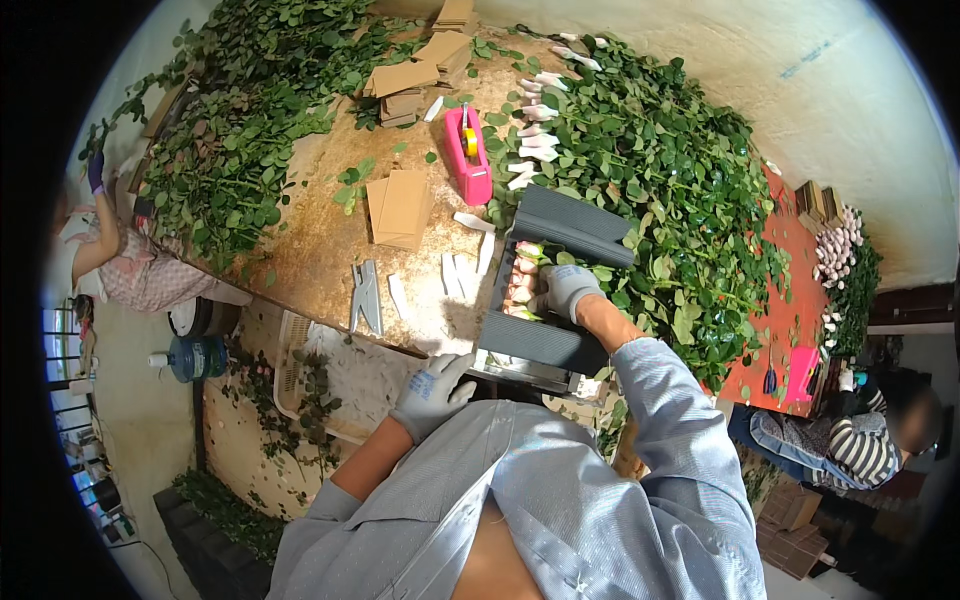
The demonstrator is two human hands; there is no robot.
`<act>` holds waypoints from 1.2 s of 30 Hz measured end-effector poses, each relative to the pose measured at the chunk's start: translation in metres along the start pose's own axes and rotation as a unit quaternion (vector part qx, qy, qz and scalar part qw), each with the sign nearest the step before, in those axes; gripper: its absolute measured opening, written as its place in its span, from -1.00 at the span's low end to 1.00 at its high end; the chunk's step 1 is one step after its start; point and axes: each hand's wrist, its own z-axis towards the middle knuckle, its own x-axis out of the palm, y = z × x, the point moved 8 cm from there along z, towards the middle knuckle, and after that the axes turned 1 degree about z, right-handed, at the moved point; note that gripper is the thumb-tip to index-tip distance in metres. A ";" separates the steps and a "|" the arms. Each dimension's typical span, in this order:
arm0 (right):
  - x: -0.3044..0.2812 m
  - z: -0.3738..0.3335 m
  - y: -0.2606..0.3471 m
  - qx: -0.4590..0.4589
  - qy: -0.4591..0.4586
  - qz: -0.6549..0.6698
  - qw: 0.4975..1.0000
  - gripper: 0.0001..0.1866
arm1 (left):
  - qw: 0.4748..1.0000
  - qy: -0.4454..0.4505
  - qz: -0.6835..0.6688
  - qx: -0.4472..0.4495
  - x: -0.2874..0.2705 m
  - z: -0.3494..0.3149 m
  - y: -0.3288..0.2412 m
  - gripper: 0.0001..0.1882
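Rose heads [522,284], pink and cream, lie in a row inside a dark grey padded holder [575,225] with two raised sides. My right hand [570,288], in a grey work glove, is down between those sides, its fingers curled on a rose just behind the heads; the fingertips are partly hidden. By the table's front edge, left of the holder, my gloved left hand [434,388] has its fingers stretched out and holds nothing. A grey stapler [367,298] and several white paper strips [398,296] lie left of the holder.
A pink tape dispenser [468,155] and cardboard sheets [400,208] lie on the worn table [320,235]. Leafy rose stems [670,210] pile up at right, more foliage [260,110] at far left. One person [150,270] is at the left, another [850,445] at the right.
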 end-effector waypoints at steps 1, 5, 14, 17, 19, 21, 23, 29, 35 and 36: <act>0.002 -0.004 -0.002 0.004 0.004 0.004 1.000 -0.35 | 1.000 -0.005 -0.001 -0.001 -0.002 -0.003 -0.001 -0.52; -0.004 0.014 0.000 -0.018 -0.002 -0.010 1.000 -0.36 | 0.998 0.001 0.050 0.036 -0.016 0.001 0.008 -0.54; 0.000 -0.005 0.014 0.008 -0.025 -0.040 0.999 -0.49 | 0.997 0.023 0.057 0.037 -0.001 -0.015 0.016 -0.53; -0.006 -0.014 0.021 0.003 -0.036 -0.041 0.999 -0.52 | 0.995 0.046 0.073 0.042 0.002 -0.011 0.017 -0.53; -0.007 -0.016 0.024 0.009 -0.038 -0.050 0.998 -0.52 | 0.991 0.037 0.099 0.079 -0.002 -0.005 0.005 -0.55; -0.014 -0.021 0.029 -0.018 -0.077 -0.050 0.996 -0.52 | 0.989 -0.007 0.081 0.124 -0.015 0.004 -0.010 -0.59; -0.025 -0.029 0.033 -0.089 -0.107 0.064 0.988 -0.56 | 0.985 -0.041 0.074 0.150 -0.028 0.013 -0.022 -0.59; -0.131 -0.063 -0.025 -0.062 -0.313 0.213 0.923 -0.55 | 0.993 -0.095 -0.018 0.072 -0.074 0.039 -0.023 -0.64; -0.163 -0.060 -0.017 -0.114 -0.464 0.166 0.863 -0.78 | 0.994 -0.091 -0.027 0.062 -0.089 0.073 -0.039 -0.59; -0.151 -0.071 0.004 -0.181 -0.458 0.124 0.861 -0.80 | 0.994 -0.061 -0.005 0.089 -0.085 0.087 -0.057 -0.58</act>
